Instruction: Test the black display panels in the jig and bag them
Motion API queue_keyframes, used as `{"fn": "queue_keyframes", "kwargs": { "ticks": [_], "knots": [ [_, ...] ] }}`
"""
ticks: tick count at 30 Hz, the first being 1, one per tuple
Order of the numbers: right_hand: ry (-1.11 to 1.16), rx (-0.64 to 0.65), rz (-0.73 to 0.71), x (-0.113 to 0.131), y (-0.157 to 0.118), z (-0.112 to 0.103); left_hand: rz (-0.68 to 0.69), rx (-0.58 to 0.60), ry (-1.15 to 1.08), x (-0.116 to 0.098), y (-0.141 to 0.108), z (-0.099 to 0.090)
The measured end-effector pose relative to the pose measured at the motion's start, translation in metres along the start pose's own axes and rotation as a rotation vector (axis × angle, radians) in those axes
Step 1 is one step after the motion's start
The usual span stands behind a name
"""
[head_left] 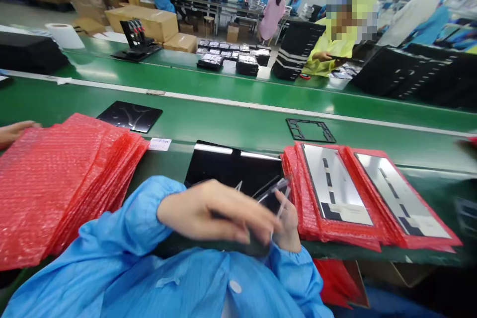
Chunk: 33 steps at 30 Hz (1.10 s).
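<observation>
My right hand (288, 222) is closed on a clear, shiny piece of plastic film (274, 191), its edges catching the light. My left hand (218, 211) reaches across in front of me towards it, thumb apart from the fingers. Motion smears its fingertips, so whether they touch the film I cannot tell. Behind both hands a glossy black screen panel (219, 164) lies on the green bench. To the right, two silver-backed display panels (337, 186) (400, 194) rest on stacks of red bubble-wrap bags (298, 194).
A tall pile of red bubble-wrap bags (70, 174) stands at left, with another person's hand (17, 131) beside it. Farther back lie a dark glossy panel (130, 115), a white label (160, 144) and a black frame (311, 130). A person in yellow (331, 49) works across the bench.
</observation>
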State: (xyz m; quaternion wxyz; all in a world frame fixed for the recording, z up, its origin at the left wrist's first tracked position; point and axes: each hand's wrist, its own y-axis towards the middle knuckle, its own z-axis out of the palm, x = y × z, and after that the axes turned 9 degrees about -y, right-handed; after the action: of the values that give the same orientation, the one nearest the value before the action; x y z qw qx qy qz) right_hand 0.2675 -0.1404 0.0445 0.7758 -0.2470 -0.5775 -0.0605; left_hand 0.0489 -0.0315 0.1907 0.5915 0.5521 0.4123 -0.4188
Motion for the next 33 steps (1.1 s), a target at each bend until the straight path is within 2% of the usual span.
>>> {"fn": "queue_keyframes", "kwargs": {
  "ticks": [3,5,9,12,17,22,25,27,28,29,30,31,33],
  "knots": [
    [0.078,0.039,0.063,0.002,-0.001,0.008,-0.008,-0.334,-0.163,-0.002,0.011,-0.024],
    [0.138,0.062,0.093,0.003,-0.001,0.014,-0.004,-0.493,-0.24,0.002,0.019,-0.044],
    [0.218,0.131,0.102,0.004,0.0,0.02,-0.1,-0.659,-0.306,0.02,0.032,-0.077],
    [0.263,0.179,0.072,0.002,0.002,0.02,-0.179,-0.697,-0.359,0.033,0.032,-0.091],
    [0.324,0.182,-0.001,0.001,0.005,0.014,-0.228,-0.791,-0.39,0.043,0.017,-0.103],
    [0.275,0.114,-0.047,0.006,0.006,0.008,-0.29,-0.887,-0.216,0.046,-0.013,-0.115],
    [0.277,0.096,-0.098,0.008,0.011,0.006,-0.181,-1.06,0.079,0.043,-0.025,-0.104],
    [0.277,0.085,-0.124,0.008,0.016,0.009,-0.014,-1.162,0.332,0.042,-0.024,-0.082],
    [0.278,0.078,-0.132,0.008,0.018,0.011,0.064,-1.15,0.431,0.043,-0.022,-0.068],
    [0.28,0.073,-0.137,0.007,0.021,0.015,0.114,-1.069,0.487,0.047,-0.017,-0.053],
    [0.282,0.072,-0.14,0.006,0.023,0.019,0.128,-0.93,0.51,0.053,-0.012,-0.039],
    [0.283,0.075,-0.136,0.005,0.026,0.024,0.102,-0.735,0.523,0.063,-0.006,-0.026],
    [0.296,0.089,-0.129,0.003,0.029,0.034,0.007,-0.385,0.636,0.088,0.007,-0.009]
  ]
}}
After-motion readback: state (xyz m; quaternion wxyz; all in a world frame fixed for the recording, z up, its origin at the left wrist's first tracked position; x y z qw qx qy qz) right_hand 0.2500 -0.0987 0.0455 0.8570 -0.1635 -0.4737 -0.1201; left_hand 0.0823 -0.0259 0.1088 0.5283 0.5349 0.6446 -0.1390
